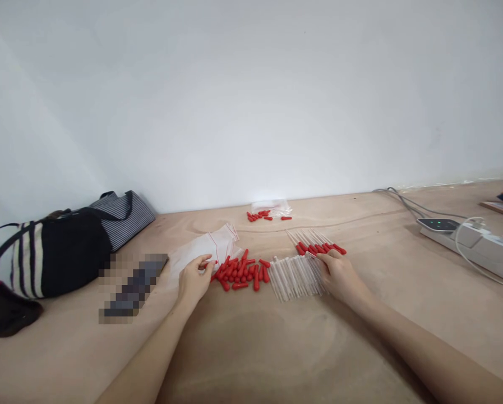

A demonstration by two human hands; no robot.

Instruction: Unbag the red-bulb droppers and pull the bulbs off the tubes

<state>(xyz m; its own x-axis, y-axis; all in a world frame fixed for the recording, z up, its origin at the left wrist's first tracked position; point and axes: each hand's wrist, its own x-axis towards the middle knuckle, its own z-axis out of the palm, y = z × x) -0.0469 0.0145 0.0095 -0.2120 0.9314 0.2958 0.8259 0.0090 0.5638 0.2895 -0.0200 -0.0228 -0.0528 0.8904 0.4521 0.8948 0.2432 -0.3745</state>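
Note:
Loose red rubber dropper bulbs lie heaped in the middle of the wooden table. At the heap's left edge, my left hand is closed, with a red bulb tip showing at its fingertips. A row of clear glass dropper tubes lies side by side to the right of the heap. My right hand pinches one slim clear tube over the right end of this row; most of it is hidden by the fingers. Behind the row are several droppers with red bulbs fitted, their thin tubes pointing toward the wall.
Clear zip bags lie behind my left hand. Farther back is another bag with small red bulbs. A blurred-out dark flat object and a black striped bag sit left. On the right are a power strip and cables.

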